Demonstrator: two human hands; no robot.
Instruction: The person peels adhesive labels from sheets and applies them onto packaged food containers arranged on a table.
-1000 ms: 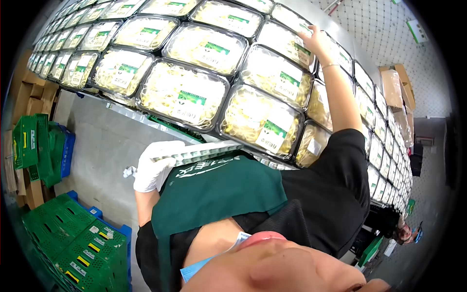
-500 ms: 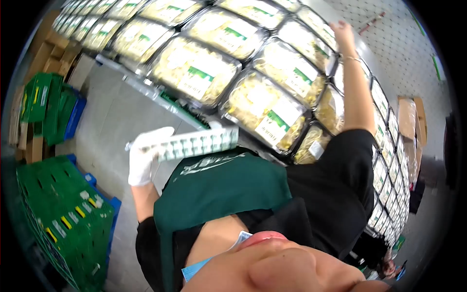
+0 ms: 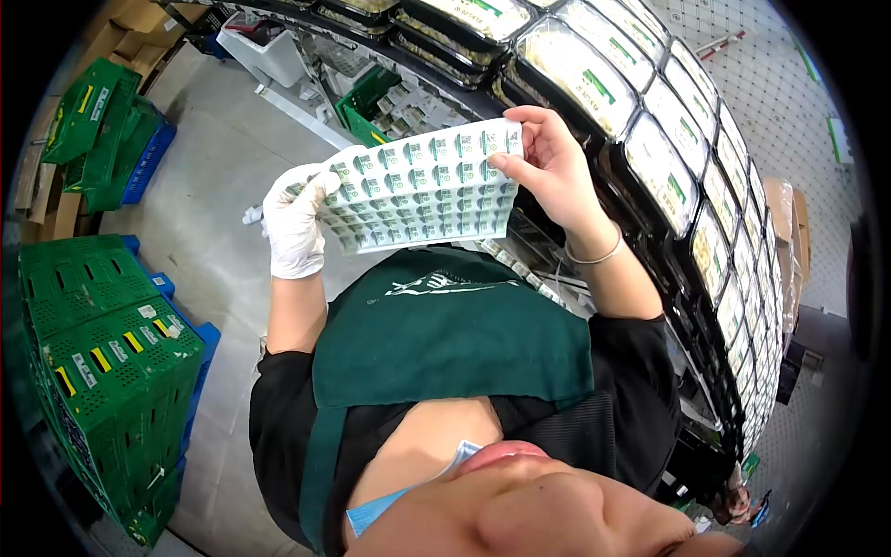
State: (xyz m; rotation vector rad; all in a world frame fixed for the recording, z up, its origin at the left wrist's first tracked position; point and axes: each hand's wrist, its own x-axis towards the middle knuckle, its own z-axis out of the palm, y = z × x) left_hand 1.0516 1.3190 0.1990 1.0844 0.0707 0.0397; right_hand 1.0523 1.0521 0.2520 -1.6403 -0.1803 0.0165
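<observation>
A sheet of small green-and-white stickers (image 3: 422, 190) spans the space between both my hands, above the dark green apron. My left hand (image 3: 295, 223), in a white glove, grips its left edge. My right hand (image 3: 555, 172), bare with a bracelet at the wrist, pinches the upper right corner between thumb and fingers. Just beyond my right hand are stacked black trays of pale food under clear covers (image 3: 575, 76), with white-and-green labels on top. The food's kind is not clear.
Stacked green crates (image 3: 111, 371) stand at left on blue pallets, with more green crates (image 3: 93, 139) behind. A green crate (image 3: 367, 102) holding small labelled items sits beyond the sheet. A white bin (image 3: 264, 51) and cardboard boxes (image 3: 139, 42) are farther back.
My right hand has come back from over the trays and taken hold of the sticker sheet. The sheet is now spread between both hands, and my view has shifted relative to the tray rows.
</observation>
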